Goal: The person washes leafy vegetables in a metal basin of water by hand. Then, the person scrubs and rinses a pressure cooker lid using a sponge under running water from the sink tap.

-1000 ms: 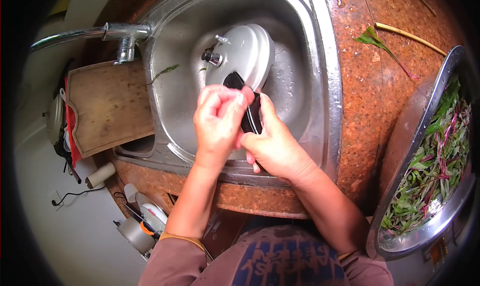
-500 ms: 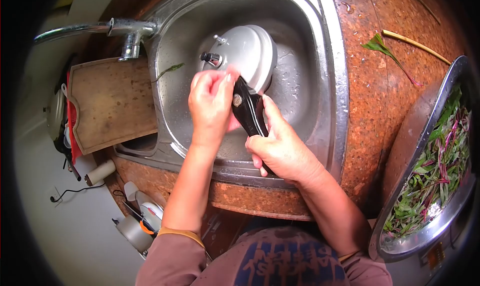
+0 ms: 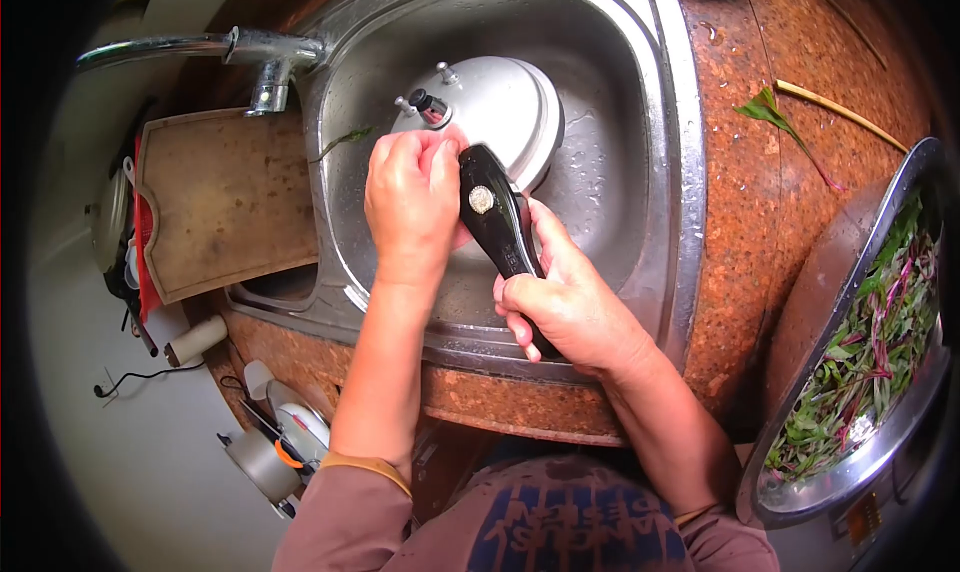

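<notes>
A silver pressure cooker lid (image 3: 495, 102) is in the steel sink, tilted, with a black-topped valve and small metal knobs on its face. Its black handle (image 3: 490, 212), bearing a round metal stud, points toward me. My right hand (image 3: 575, 307) is wrapped round the near end of this handle. Beside the handle's far end, my left hand (image 3: 410, 192) is closed, its fingers curled against the lid's edge. The fingertips are partly hidden and slightly blurred, so what they pinch cannot be made out.
The sink (image 3: 675, 172) has a faucet (image 3: 265, 47) at upper left. A wooden cutting board (image 3: 225, 202) lies left of it. At right stand a metal basin (image 3: 795, 302) of leafy greens, a loose leaf sprig (image 3: 765, 110) and a pale stalk (image 3: 840, 110).
The lid and handle have turned slightly, so the stud faces me more and the valve shows higher. My left hand has shifted a little to the left; my right hand keeps its grip.
</notes>
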Motion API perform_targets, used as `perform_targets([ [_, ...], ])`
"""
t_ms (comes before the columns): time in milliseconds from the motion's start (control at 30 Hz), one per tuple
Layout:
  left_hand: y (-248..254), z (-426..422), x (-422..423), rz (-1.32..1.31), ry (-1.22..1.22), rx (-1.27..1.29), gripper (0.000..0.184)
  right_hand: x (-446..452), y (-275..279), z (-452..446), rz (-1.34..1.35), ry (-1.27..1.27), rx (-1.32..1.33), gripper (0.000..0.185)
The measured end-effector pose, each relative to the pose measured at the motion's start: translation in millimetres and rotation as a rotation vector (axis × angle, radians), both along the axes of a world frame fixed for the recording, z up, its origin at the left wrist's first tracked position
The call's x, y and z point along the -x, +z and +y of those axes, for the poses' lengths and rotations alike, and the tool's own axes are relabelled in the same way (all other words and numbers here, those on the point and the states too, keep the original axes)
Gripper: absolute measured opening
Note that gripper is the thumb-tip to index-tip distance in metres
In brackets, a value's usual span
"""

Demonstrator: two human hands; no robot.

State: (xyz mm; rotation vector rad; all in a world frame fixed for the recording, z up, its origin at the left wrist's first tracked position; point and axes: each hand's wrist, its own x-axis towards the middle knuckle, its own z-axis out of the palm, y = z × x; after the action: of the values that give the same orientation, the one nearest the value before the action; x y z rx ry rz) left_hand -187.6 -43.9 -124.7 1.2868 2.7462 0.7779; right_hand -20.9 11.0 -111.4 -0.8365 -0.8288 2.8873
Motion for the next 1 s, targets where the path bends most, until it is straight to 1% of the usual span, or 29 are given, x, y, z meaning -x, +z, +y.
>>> perform_targets([
  [100,3,-7,-11,0.060,-0.033,-0.030,0.010,0,2,4,0.010,-0.009,0.086,0.067],
  [200,14,-22,-31,0.011,-0.020,-0.063,0.008,0,1,3,0.029,-0.032,0.126,0.063],
  [267,15,-29,-48,0.038,-0.032,-0.097,0.008,-1,3,4,-0.001,-0.063,0.175,0.061],
  [333,14,-35,-59,-0.046,-0.029,-0.094,0.010,0,2,6,0.007,-0.081,0.224,0.059],
  [400,10,-42,-66,-0.122,-0.009,-0.145,0.009,-1,-1,8,0.041,-0.084,0.278,0.057],
  [433,8,-45,-67,-0.142,-0.018,-0.178,0.007,-1,1,10,0.044,-0.070,0.285,0.053],
  [533,19,-50,-62,-0.241,-0.034,-0.244,0.009,-4,-1,14,0.159,-0.045,0.415,0.048],
  [567,26,-48,-61,-0.184,-0.071,-0.240,0.010,-4,0,13,0.149,-0.051,0.452,0.044],
  [667,37,-36,-55,-0.014,-0.176,-0.246,0.014,-4,1,13,0.148,-0.048,0.515,0.046],
  [700,39,-32,-53,0.041,-0.209,-0.248,0.016,-5,2,14,0.146,-0.045,0.499,0.047],
  [800,51,-22,-35,0.320,-0.238,0.033,0.021,-5,4,12,0.135,-0.027,0.436,0.051],
  [867,48,-27,-28,0.319,-0.233,0.042,0.019,-2,3,10,0.131,-0.010,0.362,0.054],
  [933,50,-33,-20,0.333,-0.247,0.084,0.016,0,7,10,0.098,-0.032,0.356,0.057],
  [967,50,-35,-13,0.372,-0.210,0.040,0.013,-1,8,9,0.079,-0.044,0.356,0.058],
  [1000,53,-38,-6,0.388,-0.187,0.065,0.012,-2,8,9,0.079,-0.042,0.340,0.058],
])
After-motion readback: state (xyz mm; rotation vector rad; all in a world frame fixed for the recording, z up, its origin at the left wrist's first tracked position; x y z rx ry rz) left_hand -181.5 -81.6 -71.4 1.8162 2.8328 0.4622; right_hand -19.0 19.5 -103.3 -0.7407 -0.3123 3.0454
